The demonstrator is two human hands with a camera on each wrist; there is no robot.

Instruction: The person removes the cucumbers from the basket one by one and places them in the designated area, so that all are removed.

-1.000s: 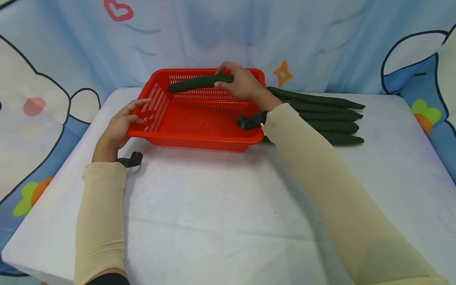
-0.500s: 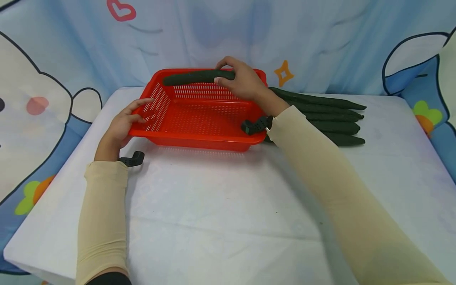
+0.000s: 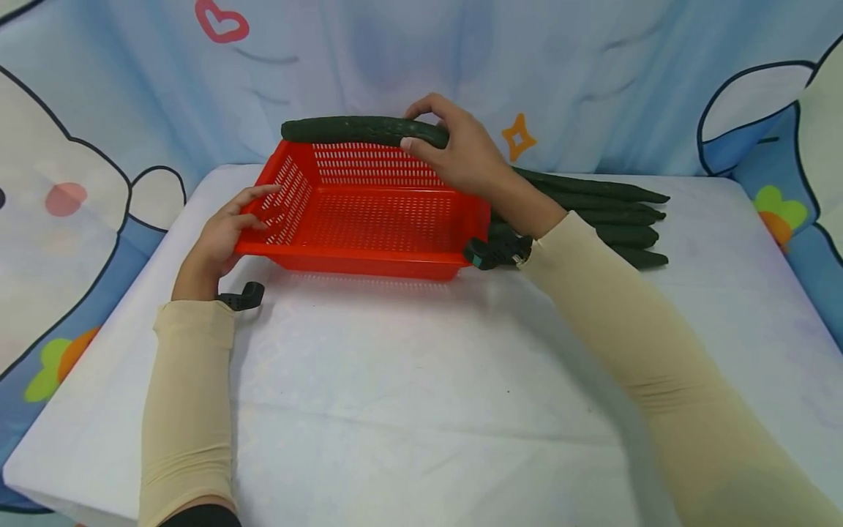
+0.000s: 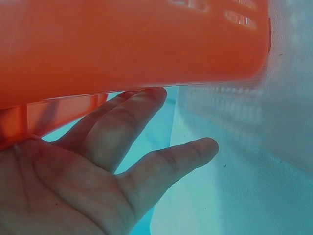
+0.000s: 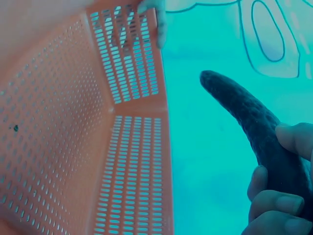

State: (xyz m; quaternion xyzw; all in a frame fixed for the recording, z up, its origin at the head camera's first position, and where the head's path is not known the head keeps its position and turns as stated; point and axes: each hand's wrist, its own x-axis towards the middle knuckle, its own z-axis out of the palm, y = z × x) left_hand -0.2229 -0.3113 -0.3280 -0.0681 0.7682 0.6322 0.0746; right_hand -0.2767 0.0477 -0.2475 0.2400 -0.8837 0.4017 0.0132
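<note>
A dark green cucumber (image 3: 349, 129) is held lengthwise above the far rim of a red plastic basket (image 3: 356, 258). My right hand (image 3: 467, 150) pinches it near its right end between thumb and fingers. In the right wrist view the cucumber (image 5: 244, 105) points away from the hand, beside the basket's slotted wall. My left hand (image 3: 217, 230) holds the basket's left rim, some digits reaching over it. From below, the left wrist view shows its other fingers (image 4: 122, 125) against the outside wall. No cucumber shows inside the basket.
Several more cucumbers (image 3: 626, 212) lie side by side on the table to the right of the basket, partly hidden by my right forearm. A white cloth (image 3: 395, 380) covers the table. A patterned blue curtain (image 3: 560, 88) hangs directly behind it.
The right hand has raised the cucumber from inside the basket to above the far rim, shifting slightly right. My left hand stays at the basket's left rim.
</note>
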